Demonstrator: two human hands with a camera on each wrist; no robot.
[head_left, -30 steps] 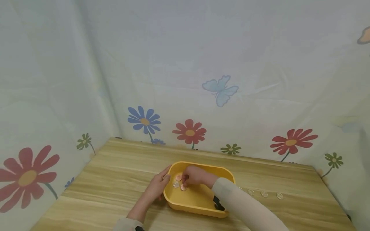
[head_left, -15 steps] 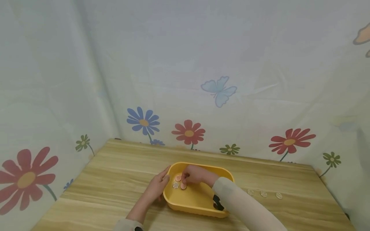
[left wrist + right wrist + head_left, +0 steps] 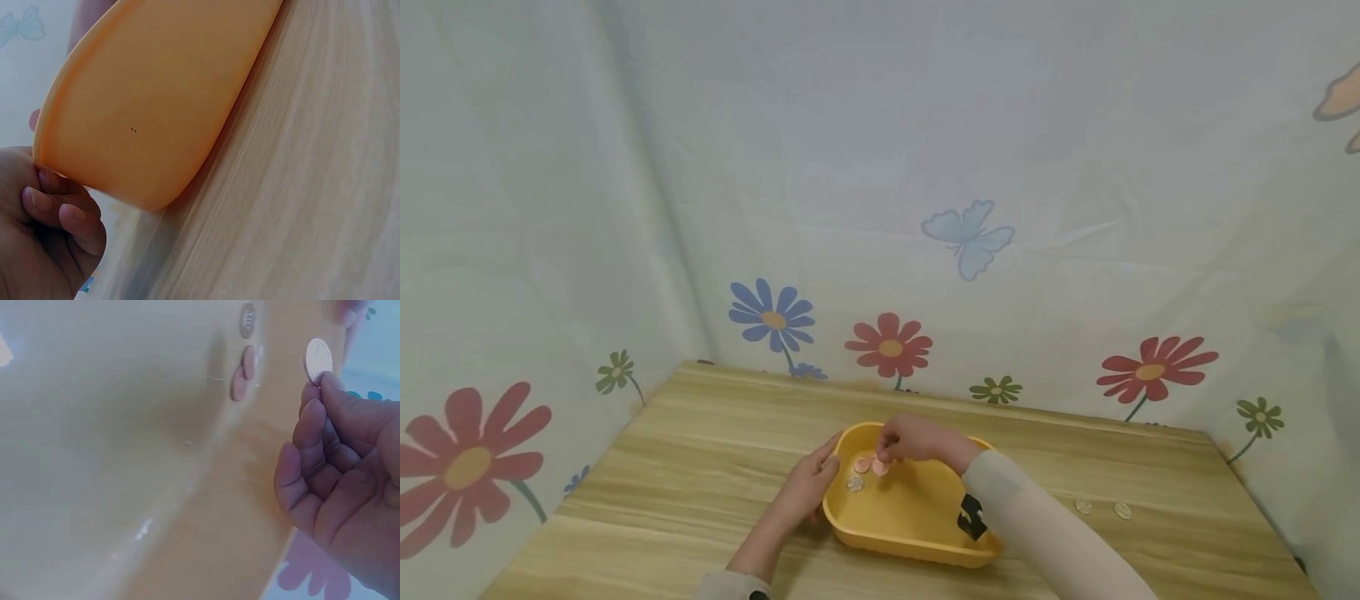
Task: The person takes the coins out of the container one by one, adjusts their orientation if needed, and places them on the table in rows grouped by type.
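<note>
A yellow plastic tray (image 3: 917, 508) stands on the wooden table. My left hand (image 3: 808, 485) grips its left end; the left wrist view shows the fingers (image 3: 78, 215) curled at the rim. Above the tray floor, my right hand (image 3: 913, 437) pinches a coin (image 3: 319, 360) between thumb and fingertips. This coin looks copper-coloured in the head view and pale in the right wrist view. Below it on the tray floor are two copper-coloured coins (image 3: 239, 384), overlapping or touching in the right wrist view, and a silver coin (image 3: 855, 482).
To the right of the tray, silver-coloured coins (image 3: 1083, 506) lie in a row on the table (image 3: 700, 467), partly hidden by the right sleeve (image 3: 1037, 508). A flower-printed cloth (image 3: 1037, 317) hangs behind the table and at its sides.
My right hand has risen from the tray floor toward the far rim, lifting a coin. The right sleeve has shifted right, covering more of the coin row. My left hand stays at the tray's end.
</note>
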